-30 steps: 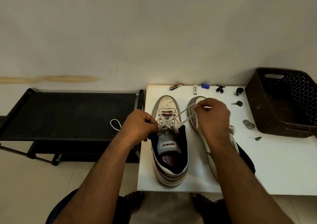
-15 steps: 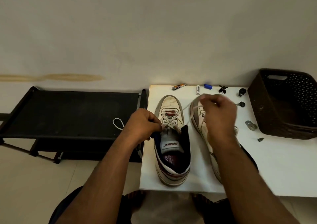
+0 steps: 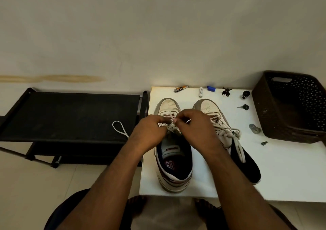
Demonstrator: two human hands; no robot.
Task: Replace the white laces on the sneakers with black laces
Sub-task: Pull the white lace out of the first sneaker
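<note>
Both of my hands are pinching the white lace [image 3: 169,114] over the left sneaker [image 3: 173,152], just left of the frame's center. My left hand [image 3: 151,134] is curling its fingers around a strand near the eyelets. My right hand [image 3: 195,129] is gripping the lace end between thumb and fingertips, and the two hands are almost touching. They are covering most of the lacing on that shoe, so I cannot tell how many eyelets are threaded.

To its right, the right sneaker [image 3: 227,138] is sitting beside it, toe pointing toward the top of the frame, its white laces lying in a loose bundle over the tongue and dark collar. My right forearm is crossing in front of its inner side.

Both shoes are resting on a white table [image 3: 282,173] in the lower right of the frame. Along the table's far edge, a nail clipper [image 3: 180,89], a white battery [image 3: 200,92], a small blue cap [image 3: 211,88] and several small dark pieces are lying in a row. A dark perforated basket [image 3: 289,106] is standing at the right edge of the frame.

At center left, a black rack [image 3: 70,115] is standing just beside the table, with a loop of white cord [image 3: 120,129] lying on its top. A plain pale wall is filling the upper half of the frame, and pale floor tiles are showing at lower left.
</note>
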